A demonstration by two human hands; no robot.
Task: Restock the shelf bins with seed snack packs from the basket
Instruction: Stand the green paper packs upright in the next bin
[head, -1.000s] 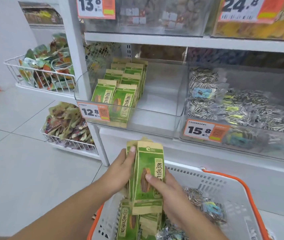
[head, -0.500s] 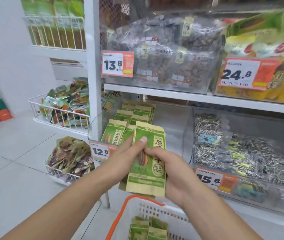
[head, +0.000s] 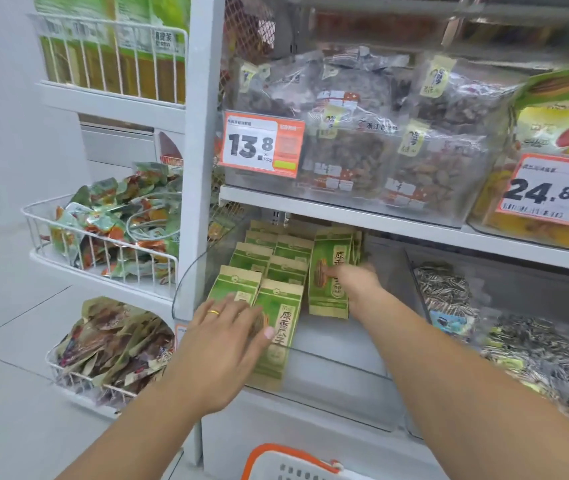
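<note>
Green and tan seed snack packs stand in rows in a clear shelf bin (head: 331, 367) on the lower shelf. My right hand (head: 357, 284) reaches into that bin and grips a small stack of the same green packs (head: 330, 271), held upright to the right of the rows. My left hand (head: 222, 337), with a gold ring, lies with straight fingers against the front packs (head: 278, 327) at the bin's left front. The white basket with an orange rim (head: 293, 460) shows only its top edge at the bottom of the view.
A bin of clear-bagged striped seeds (head: 449, 296) sits to the right. Above are bins of bagged nuts (head: 356, 133) with price tags 13.8 and 24.8. Wire baskets of snack packs (head: 110, 233) hang off the shelf's left side. A white upright post (head: 200, 150) stands between them.
Both hands held the stack together in front of the shelf. Now my right hand has carried it into the bin, and my left hand has let go and moved onto the front packs.
</note>
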